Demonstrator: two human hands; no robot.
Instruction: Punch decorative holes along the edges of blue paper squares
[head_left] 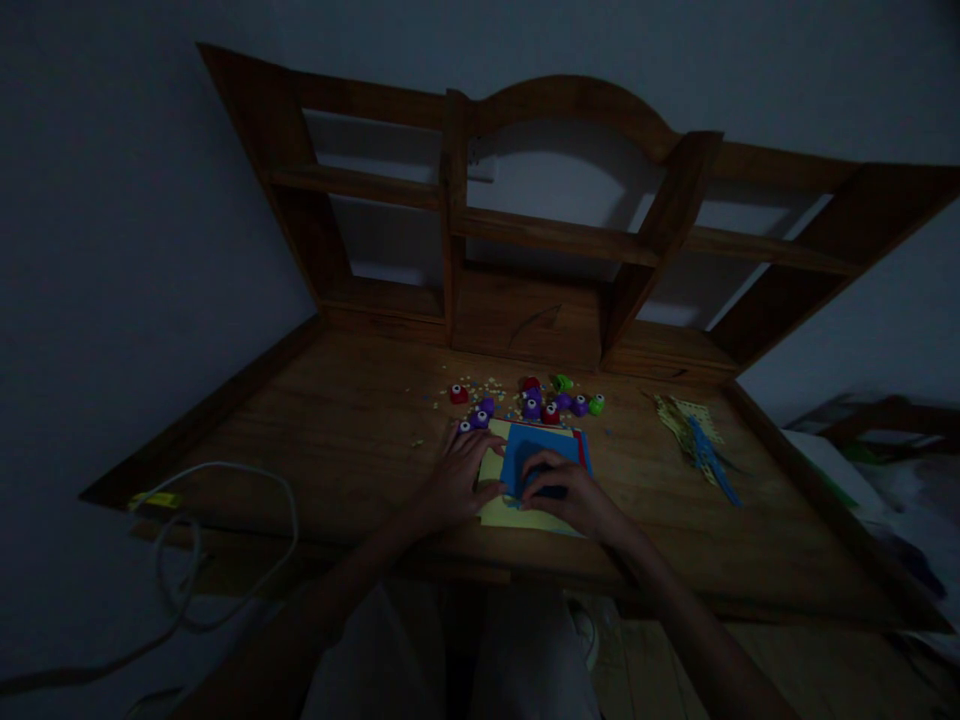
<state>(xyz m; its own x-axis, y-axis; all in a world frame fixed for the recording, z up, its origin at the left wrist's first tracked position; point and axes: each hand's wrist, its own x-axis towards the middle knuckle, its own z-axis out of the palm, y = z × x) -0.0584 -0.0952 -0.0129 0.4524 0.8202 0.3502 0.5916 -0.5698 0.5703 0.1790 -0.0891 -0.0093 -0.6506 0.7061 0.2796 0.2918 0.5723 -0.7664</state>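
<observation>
A blue sheet of paper (529, 447) lies on top of yellow paper (495, 512), with red and blue edges showing beneath at the right. My left hand (459, 482) rests at the left side of this stack, its fingers apart and the thumb near the blue sheet's lower left corner. Over the lower part of the blue sheet, my right hand (566, 492) has its fingers curled and brought together. What lies between those fingertips is dark and hidden. Just behind the paper stand several small craft punches, among them a purple one (532, 407) and a red one (550, 413).
Tiny paper bits (491, 385) are scattered around the punches. A green punch (596, 404) sits at their right end. Cut yellow and blue paper strips (703, 445) lie further right. The wooden shelf (555, 240) rises behind; a white cable (292, 510) loops at the left edge.
</observation>
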